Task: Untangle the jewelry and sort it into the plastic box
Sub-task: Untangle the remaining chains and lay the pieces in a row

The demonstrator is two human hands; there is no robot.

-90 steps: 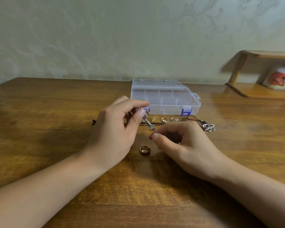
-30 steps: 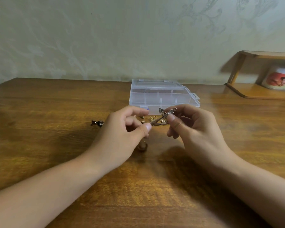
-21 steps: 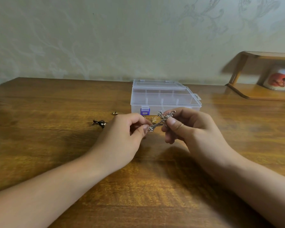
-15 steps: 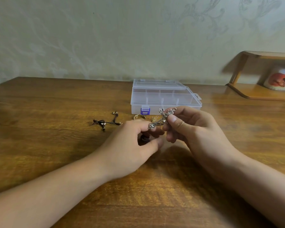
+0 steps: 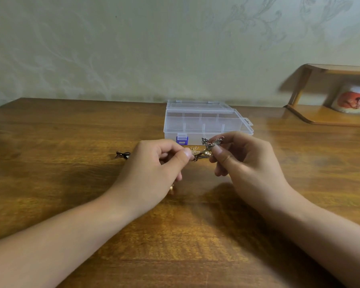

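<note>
A pale wall with a faint leaf pattern stands behind a brown wooden counter (image 5: 50, 183). Nearest, just under the left hand (image 5: 154, 173), a small gold ring (image 5: 172, 189) peeks out on the wood. Both hands are raised over the counter, close together. The left hand's thumb and forefinger pinch the lower end of a silver cross pendant (image 5: 211, 143); the right hand (image 5: 243, 161) pinches its upper part, where ornate flared arms stick up above the fingers. The pendant tilts up toward the right hand. Behind it, between the hands, lie small gold pieces (image 5: 195, 150), too blurred to name. To the left of the left hand lies a dark cord end (image 5: 122, 154). Beyond the hands sits the clear plastic box (image 5: 204, 121), closed, with inner dividers and a blue clasp (image 5: 182, 140) facing the hands. Far right stands a wooden shelf (image 5: 330, 119) holding a mug (image 5: 353, 99).

Half a second ago the left hand was lower, fingers spread near the ring; now it has come up to grip the pendant again.
</note>
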